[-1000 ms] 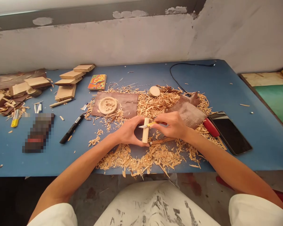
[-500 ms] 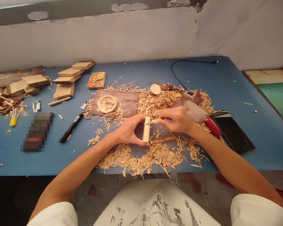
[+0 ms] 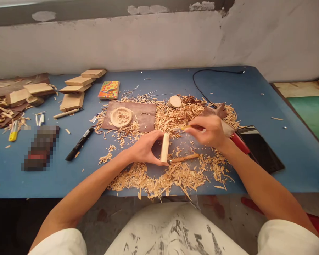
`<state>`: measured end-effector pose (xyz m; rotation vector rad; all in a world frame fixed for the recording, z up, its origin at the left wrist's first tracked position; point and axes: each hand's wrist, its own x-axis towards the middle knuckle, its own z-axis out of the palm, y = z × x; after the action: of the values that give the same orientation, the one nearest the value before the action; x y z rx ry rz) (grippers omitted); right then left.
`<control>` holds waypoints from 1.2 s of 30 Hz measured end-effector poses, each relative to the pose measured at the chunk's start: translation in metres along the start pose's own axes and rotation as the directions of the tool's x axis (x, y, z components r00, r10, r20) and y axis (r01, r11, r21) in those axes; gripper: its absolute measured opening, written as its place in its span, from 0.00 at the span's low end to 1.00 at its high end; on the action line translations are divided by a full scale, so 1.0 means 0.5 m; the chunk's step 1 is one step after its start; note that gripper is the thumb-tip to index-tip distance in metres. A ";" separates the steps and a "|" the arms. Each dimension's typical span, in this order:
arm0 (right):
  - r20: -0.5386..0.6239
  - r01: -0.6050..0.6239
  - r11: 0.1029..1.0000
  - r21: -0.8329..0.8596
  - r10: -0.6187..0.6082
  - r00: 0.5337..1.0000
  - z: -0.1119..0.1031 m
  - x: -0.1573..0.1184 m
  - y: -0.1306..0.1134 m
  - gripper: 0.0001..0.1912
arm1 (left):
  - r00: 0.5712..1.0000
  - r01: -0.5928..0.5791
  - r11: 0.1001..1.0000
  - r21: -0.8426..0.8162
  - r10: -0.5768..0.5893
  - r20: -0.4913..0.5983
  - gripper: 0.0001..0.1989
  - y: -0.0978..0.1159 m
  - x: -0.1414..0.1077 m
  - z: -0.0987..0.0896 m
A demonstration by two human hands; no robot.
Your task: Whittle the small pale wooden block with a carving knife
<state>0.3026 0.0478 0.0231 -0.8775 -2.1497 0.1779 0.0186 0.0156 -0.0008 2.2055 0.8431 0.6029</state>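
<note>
A pale wooden block (image 3: pixel 164 148) is held at its two ends between the thumb and fingers of my left hand (image 3: pixel 146 148). My right hand (image 3: pixel 208 131) is closed on a small yellow-handled knife (image 3: pixel 185 128), whose thin blade points left, above the shavings and apart from the block. Just right of my left thumb lies a wooden-handled tool (image 3: pixel 184 158) on the table. Wood shavings (image 3: pixel 172 175) are heaped in front of and behind my hands. A carved round wooden piece (image 3: pixel 121 117) rests on a brown sheet (image 3: pixel 146 115).
On the blue table (image 3: pixel 154 78) are a round wood slice (image 3: pixel 174 101), a black marker (image 3: pixel 79 144), a patterned square (image 3: pixel 108 90), stacked wooden blocks (image 3: pixel 72 101) and a yellow cutter (image 3: pixel 13 131). A dark tablet (image 3: pixel 263 150) and a black cable (image 3: pixel 199 86) lie to the right.
My right hand has moved right and slightly up with the knife, so the blade has left the block. My left hand still holds the block, which is tilted slightly more.
</note>
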 end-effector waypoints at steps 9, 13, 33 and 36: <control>0.201 0.027 0.993 0.118 -0.050 0.978 0.049 -0.014 -0.048 0.20 | 1.000 0.013 1.000 -0.017 -0.013 0.009 0.42 0.005 0.002 -0.002; 0.209 0.009 0.992 0.130 -0.037 0.977 0.057 -0.018 -0.024 0.19 | 1.000 0.007 1.000 -0.019 -0.007 0.009 0.42 0.006 0.003 -0.002; 0.186 0.102 0.995 -0.011 -0.098 0.978 0.038 -0.016 0.007 0.18 | 1.000 0.003 1.000 -0.027 -0.004 -0.023 0.46 -0.007 -0.001 0.003; 0.137 0.056 0.987 -0.153 -0.035 0.990 0.029 -0.019 0.041 0.17 | 1.000 0.001 1.000 -0.005 -0.001 -0.002 0.46 -0.003 -0.001 0.000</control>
<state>0.3075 0.0594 -0.0007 -0.9273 -2.3314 0.0457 0.0174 0.0161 -0.0020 2.2000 0.8432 0.6060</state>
